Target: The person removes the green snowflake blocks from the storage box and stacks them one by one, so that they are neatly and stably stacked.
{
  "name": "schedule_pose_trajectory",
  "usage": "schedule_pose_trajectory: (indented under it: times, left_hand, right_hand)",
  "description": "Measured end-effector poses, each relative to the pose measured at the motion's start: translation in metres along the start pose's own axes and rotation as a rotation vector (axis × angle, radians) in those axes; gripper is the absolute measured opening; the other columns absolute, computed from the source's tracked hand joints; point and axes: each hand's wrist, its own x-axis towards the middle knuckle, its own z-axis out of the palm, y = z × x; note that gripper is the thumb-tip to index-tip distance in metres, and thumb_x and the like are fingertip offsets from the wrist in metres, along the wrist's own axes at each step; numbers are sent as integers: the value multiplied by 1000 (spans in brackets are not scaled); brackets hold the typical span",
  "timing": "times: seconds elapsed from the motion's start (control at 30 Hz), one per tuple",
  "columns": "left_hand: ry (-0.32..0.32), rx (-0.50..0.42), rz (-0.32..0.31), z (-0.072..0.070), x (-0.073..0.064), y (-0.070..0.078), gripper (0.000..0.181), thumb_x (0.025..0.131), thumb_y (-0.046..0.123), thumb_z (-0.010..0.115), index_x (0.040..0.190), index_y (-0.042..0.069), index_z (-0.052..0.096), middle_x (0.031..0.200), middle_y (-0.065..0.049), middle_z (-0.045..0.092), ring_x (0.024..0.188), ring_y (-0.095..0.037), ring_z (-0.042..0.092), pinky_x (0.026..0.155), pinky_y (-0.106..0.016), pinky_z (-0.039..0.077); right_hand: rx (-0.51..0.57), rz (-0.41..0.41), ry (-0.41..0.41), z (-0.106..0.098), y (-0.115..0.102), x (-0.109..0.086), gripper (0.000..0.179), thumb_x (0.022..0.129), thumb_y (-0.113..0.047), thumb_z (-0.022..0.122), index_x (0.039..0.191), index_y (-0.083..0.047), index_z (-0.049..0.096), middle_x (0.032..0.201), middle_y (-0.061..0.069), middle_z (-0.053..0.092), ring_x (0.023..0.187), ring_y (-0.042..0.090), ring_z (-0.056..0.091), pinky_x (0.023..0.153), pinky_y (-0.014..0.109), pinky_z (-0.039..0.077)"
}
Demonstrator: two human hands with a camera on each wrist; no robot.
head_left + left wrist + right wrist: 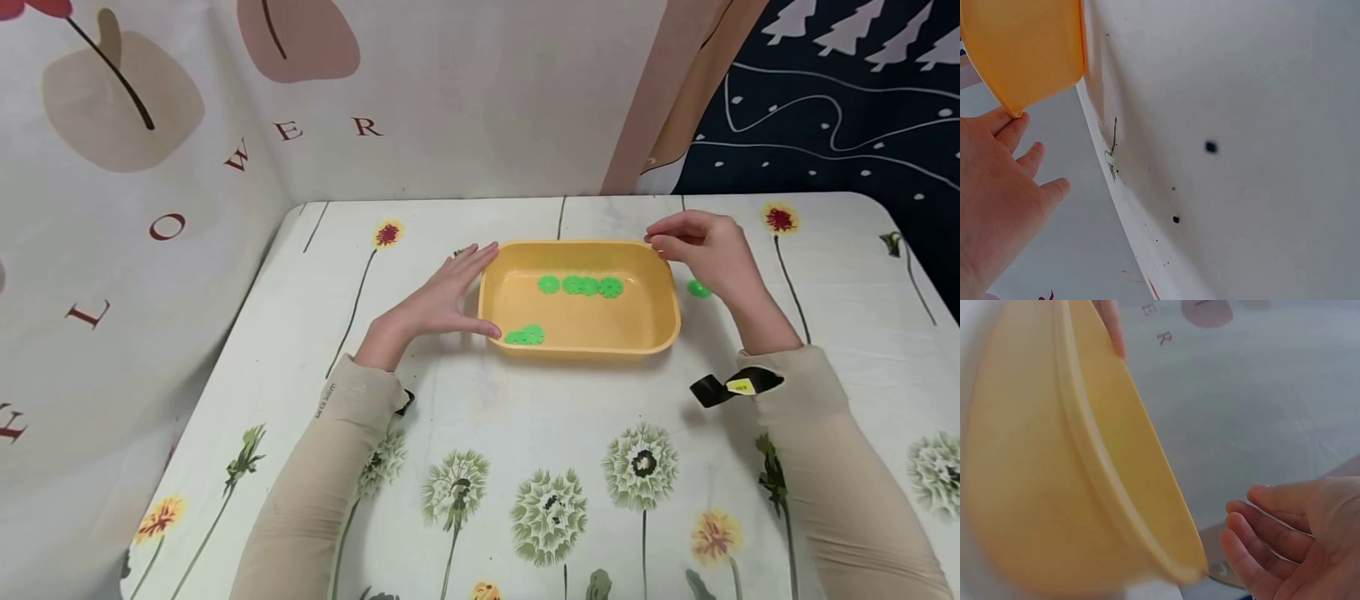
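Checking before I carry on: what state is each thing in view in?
Tray: upright, open side up.
Row discs: inside the tray, some overlapping.
Corner discs: overlapping, in the tray's near left corner.
Loose disc: outside the tray, to its right.
Left hand: fingers spread, touching the tray's left end.
Right hand: fingers bent, near the tray's far right corner, nothing visible in them.
Cloth: spread out under the tray.
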Motion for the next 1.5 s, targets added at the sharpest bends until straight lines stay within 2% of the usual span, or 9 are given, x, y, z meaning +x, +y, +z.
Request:
schedule_pose_trajectory:
  times: [0.13,0.2,0.47,0.6,0.73,0.93,1.13,1.33,1.5]
  left_hand:
    - [-3,-2,-3,1,1,0,124,72,66,79,162,19,7,170,9,2,158,-20,-3,128,-52,-1]
    - [-5,-2,-4,1,1,0,124,72,67,78,162,20,7,170,9,2,158,-20,-4,128,-52,-1]
    - [-10,-2,3,0,1,0,126,71,71,76,162,18,8,170,8,2,158,-23,-3,127,-53,-1]
    - [-9,-1,3,0,1,0,126,70,71,76,162,18,8,170,8,2,158,-23,-3,127,-53,-1]
    - [-10,-2,4,1,1,0,128,69,76,73,162,19,7,170,8,1,158,-23,-3,128,-53,-1]
    - [-8,-20,0,1,0,-1,131,65,86,66,162,21,7,170,9,2,158,-23,-3,128,-52,-2]
    - [-6,-12,-6,1,1,-1,129,66,83,68,162,23,7,170,11,1,158,-21,-4,128,-51,-2]
    - [-2,-16,-18,0,-1,-1,125,69,74,74,162,24,7,169,11,2,158,-21,-4,128,-50,-1]
    - [-6,-13,-16,0,0,-1,125,70,74,74,162,23,7,170,11,2,158,-21,-4,128,-50,-1]
  right_hand:
    - [35,-54,-25,12,-7,-1,31,97,-23,65,118,-1,68,100,-8,70,81,-8,61,74,3,50]
    - [47,-78,-41,18,-11,-2,30,96,-22,66,116,0,69,98,-9,71,80,-8,61,74,4,51]
    - [35,-144,-135,48,-20,-4,22,96,-15,66,112,-1,72,110,17,71,82,-4,59,74,6,48]
    - [17,-187,-198,63,-21,-5,22,96,-15,67,112,-2,72,111,17,72,88,7,63,73,11,48]
    - [4,-208,-267,78,-22,-5,22,95,-15,68,112,-2,72,110,16,73,96,20,66,80,20,50]
    - [36,-196,-457,100,-20,-4,24,96,-9,65,118,1,69,117,18,71,105,30,66,92,35,54]
    - [18,-270,-686,110,-17,-7,30,97,-8,63,125,1,66,124,17,69,114,30,66,98,44,54]
    - [-21,-300,-806,111,-16,-10,29,98,-11,61,127,-7,67,127,8,68,118,24,63,102,43,52]
    - [-17,-309,-904,111,-15,-11,28,102,-11,56,126,-7,68,126,8,69,118,22,64,103,40,51]
